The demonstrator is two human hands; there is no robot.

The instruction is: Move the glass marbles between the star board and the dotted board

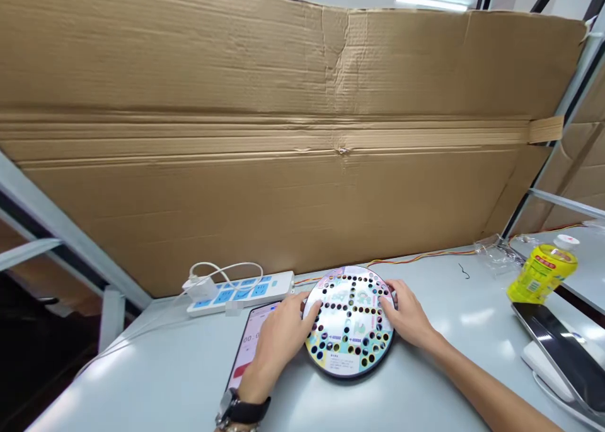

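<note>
A round game board (350,321) with many small holes and coloured markings lies flat on the pale table (165,381) in front of me. My left hand (282,334), with a dark watch on the wrist, grips the board's left rim, fingers curled over the edge. My right hand (407,315) grips the right rim in the same way. Under my left hand lies a phone (251,347) with a lit pink and white screen.
A white and blue power strip (241,290) with a plugged charger sits behind the phone. A large cardboard sheet (293,142) walls off the back. At right stand a yellow bottle (541,273), a dark tablet (560,344) and loose coloured wires (425,257).
</note>
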